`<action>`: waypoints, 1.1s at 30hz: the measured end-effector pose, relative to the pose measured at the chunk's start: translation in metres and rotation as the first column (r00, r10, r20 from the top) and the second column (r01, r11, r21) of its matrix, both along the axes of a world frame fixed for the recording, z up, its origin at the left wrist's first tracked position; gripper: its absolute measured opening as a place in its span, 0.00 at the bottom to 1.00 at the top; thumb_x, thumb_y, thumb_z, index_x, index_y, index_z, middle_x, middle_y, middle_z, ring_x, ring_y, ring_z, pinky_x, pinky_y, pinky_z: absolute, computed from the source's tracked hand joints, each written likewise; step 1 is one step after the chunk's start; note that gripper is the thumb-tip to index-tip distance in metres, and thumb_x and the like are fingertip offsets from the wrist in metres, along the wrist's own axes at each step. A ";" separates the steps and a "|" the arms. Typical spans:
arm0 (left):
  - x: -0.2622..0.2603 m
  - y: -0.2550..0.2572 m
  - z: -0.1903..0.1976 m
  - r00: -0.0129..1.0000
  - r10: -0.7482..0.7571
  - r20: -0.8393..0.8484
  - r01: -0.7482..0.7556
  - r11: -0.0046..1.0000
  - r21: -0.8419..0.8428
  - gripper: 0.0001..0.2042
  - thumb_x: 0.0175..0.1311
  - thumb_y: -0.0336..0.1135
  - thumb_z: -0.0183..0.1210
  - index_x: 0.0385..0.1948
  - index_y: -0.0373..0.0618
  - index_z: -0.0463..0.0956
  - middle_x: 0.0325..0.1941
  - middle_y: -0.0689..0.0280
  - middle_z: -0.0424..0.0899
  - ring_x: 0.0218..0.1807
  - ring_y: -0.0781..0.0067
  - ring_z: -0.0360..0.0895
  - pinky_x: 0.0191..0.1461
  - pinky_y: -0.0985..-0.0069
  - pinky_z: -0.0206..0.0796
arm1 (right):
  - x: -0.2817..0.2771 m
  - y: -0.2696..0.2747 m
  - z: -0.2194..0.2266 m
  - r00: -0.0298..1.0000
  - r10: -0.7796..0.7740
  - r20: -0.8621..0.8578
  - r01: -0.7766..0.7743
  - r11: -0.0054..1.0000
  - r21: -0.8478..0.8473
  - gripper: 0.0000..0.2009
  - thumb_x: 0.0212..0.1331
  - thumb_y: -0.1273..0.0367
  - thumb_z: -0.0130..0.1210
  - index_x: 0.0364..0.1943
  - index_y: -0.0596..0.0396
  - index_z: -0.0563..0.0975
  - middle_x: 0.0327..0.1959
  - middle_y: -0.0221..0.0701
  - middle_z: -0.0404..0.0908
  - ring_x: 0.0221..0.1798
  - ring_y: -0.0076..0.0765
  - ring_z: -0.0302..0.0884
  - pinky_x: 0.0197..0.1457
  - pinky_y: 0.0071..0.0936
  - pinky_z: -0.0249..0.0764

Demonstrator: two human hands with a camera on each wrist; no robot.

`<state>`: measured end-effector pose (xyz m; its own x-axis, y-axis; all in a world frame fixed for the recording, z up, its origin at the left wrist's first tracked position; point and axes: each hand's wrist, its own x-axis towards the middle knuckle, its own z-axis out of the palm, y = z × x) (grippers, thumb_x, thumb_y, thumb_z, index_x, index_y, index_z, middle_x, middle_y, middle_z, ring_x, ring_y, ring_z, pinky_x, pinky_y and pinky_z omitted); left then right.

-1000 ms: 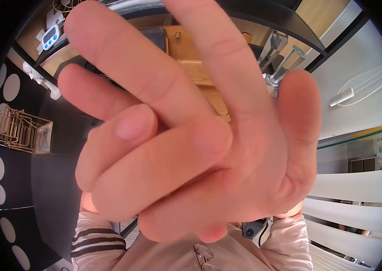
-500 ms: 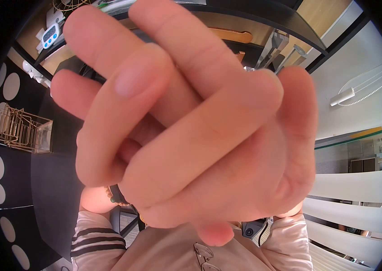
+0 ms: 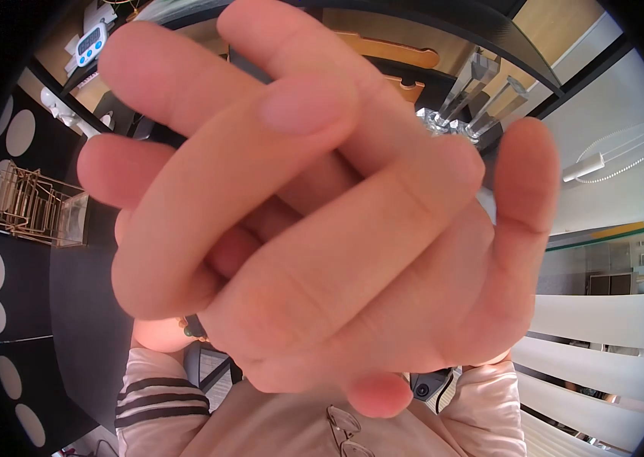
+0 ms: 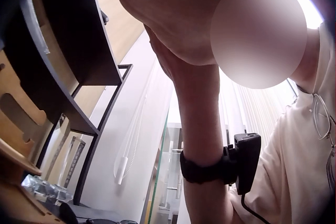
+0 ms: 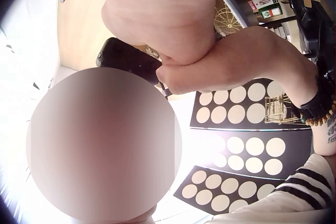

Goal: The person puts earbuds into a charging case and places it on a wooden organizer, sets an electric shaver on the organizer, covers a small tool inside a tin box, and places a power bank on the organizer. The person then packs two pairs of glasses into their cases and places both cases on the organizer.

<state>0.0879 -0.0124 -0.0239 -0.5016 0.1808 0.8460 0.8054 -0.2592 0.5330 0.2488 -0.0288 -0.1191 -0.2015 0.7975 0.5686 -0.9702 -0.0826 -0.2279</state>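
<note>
Both hands fill the middle of the head view, interlocked close to the camera. My right hand has its palm toward the camera, thumb up at the right and several fingers reaching up and left. Across that palm come the bent fingers of my left hand, one nail facing the camera. Part of each hand is hidden behind the other. In the left wrist view the right forearm rises with a black strap and a small camera. Beads circle the left wrist in the right wrist view, where a black rounded device sits beside the hands.
Behind the hands runs a dark desk with shelves. A white timer stands at the upper left, a gold wire rack at the left. Clear crystal pillars are at the upper right. Eyeglasses hang on the shirt.
The left hand's bent fingers have slid up and right across the right palm. The right hand's upper fingers have shifted slightly, and the head view has moved a little.
</note>
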 end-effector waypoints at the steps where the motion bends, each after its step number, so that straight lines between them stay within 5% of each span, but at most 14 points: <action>1: 0.002 -0.001 0.001 1.000 0.013 0.012 -0.013 1.000 -0.017 0.18 0.80 0.52 0.46 0.32 0.50 0.70 0.35 0.70 0.71 0.33 0.77 0.66 0.40 0.85 0.61 | 0.000 -0.001 0.000 1.000 0.003 -0.004 -0.003 1.000 -0.003 0.40 0.78 0.41 0.35 0.63 0.75 0.68 0.59 0.44 0.81 0.59 0.25 0.75 0.70 0.23 0.64; 10: 0.020 -0.005 0.012 0.985 0.137 0.106 -0.117 0.978 -0.174 0.18 0.81 0.50 0.45 0.32 0.49 0.70 0.33 0.72 0.71 0.29 0.80 0.65 0.37 0.89 0.60 | -0.027 -0.025 0.051 0.989 -0.023 0.146 0.038 0.994 -0.099 0.45 0.76 0.37 0.34 0.68 0.75 0.62 0.68 0.49 0.73 0.63 0.25 0.69 0.77 0.24 0.55; 15: 0.027 -0.008 0.020 0.967 0.208 0.149 -0.164 0.952 -0.259 0.18 0.82 0.49 0.45 0.31 0.48 0.70 0.31 0.73 0.70 0.27 0.82 0.64 0.35 0.91 0.60 | -0.029 -0.030 0.076 0.995 0.047 0.091 -0.031 0.984 -0.174 0.46 0.75 0.36 0.35 0.68 0.76 0.61 0.68 0.49 0.73 0.65 0.26 0.68 0.77 0.24 0.55; 17: 0.029 -0.008 0.023 0.958 0.236 0.164 -0.181 0.939 -0.292 0.18 0.82 0.48 0.45 0.31 0.48 0.70 0.31 0.73 0.70 0.26 0.83 0.63 0.34 0.92 0.59 | -0.025 -0.031 0.073 0.990 0.094 0.102 -0.077 0.983 -0.166 0.47 0.75 0.35 0.36 0.68 0.76 0.61 0.68 0.49 0.72 0.66 0.25 0.67 0.77 0.23 0.54; 19: 0.031 -0.009 0.025 0.948 0.265 0.178 -0.198 0.925 -0.325 0.18 0.82 0.48 0.45 0.31 0.47 0.70 0.30 0.73 0.70 0.26 0.83 0.63 0.33 0.93 0.59 | -0.016 -0.032 0.062 0.990 -0.001 0.144 0.027 0.984 -0.177 0.40 0.79 0.43 0.38 0.63 0.78 0.66 0.61 0.43 0.79 0.59 0.18 0.72 0.74 0.23 0.65; 31: 0.037 -0.013 0.038 0.866 0.435 0.245 -0.267 0.818 -0.510 0.19 0.84 0.45 0.45 0.29 0.46 0.69 0.27 0.76 0.69 0.21 0.88 0.61 0.29 0.98 0.58 | -0.012 -0.029 0.054 0.987 -0.011 0.159 0.040 0.984 -0.176 0.39 0.79 0.43 0.38 0.63 0.78 0.66 0.61 0.43 0.79 0.58 0.18 0.72 0.73 0.23 0.65; 33: 0.038 -0.006 0.022 0.879 0.405 0.254 -0.304 0.884 -0.356 0.20 0.84 0.46 0.43 0.30 0.46 0.69 0.26 0.75 0.68 0.21 0.87 0.61 0.28 0.96 0.58 | -0.012 -0.029 0.054 0.987 -0.015 0.161 0.044 0.983 -0.176 0.39 0.79 0.43 0.38 0.62 0.78 0.66 0.60 0.43 0.79 0.58 0.18 0.72 0.73 0.22 0.65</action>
<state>0.1255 -0.0185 -0.0018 -0.8072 0.1565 0.5691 0.5902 0.2226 0.7760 0.2367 -0.0574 -0.0650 -0.2526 0.8901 0.3793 -0.9254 -0.1078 -0.3633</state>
